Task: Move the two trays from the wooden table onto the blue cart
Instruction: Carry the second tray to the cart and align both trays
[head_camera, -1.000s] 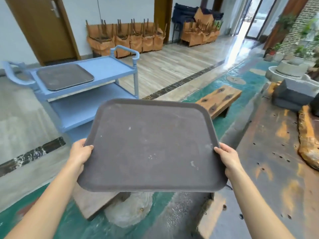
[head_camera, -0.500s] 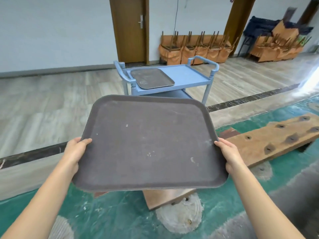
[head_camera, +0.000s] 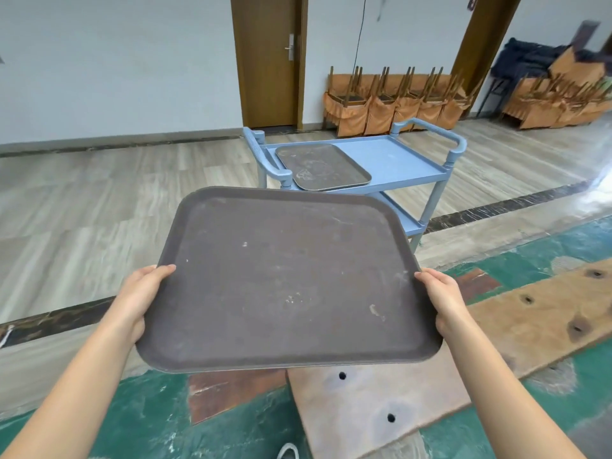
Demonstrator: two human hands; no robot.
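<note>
While one tray [head_camera: 323, 167] sits on the blue cart [head_camera: 400, 157], the left hand [head_camera: 139, 296] and right hand [head_camera: 443, 299] hold another tray [head_camera: 284, 279], fingers wrapped around its sides.

text: none legible | labels: none | numbers: none

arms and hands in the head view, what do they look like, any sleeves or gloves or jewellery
Both forearms are bare from the bottom edge of the picture up to the wrists: no sleeves show. The left hand and the right hand wear no gloves, and no watch, bracelet or ring is visible on the parts that show. Some fingers are hidden under the tray, so rings there cannot be ruled out.
</note>
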